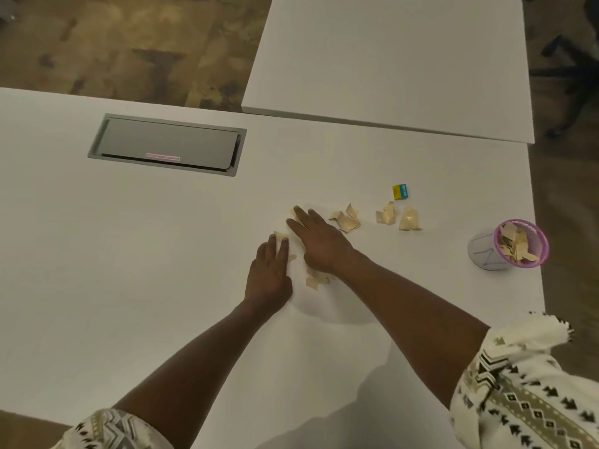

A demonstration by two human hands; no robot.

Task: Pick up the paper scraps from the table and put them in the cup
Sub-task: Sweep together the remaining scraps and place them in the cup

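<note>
White tabletop (162, 254) fills the view, scattered with tan paper scraps (345, 218) near its right side. More scraps fill a pink-rimmed cup (509, 246) standing near the right edge. Left hand (269, 273) and right hand (319, 243) lie flat, fingers spread, pressing scraps beneath and between them. A small yellow and blue packet (400, 192) lies just beyond. A grey cable hatch (168, 144) sits far left.
</note>
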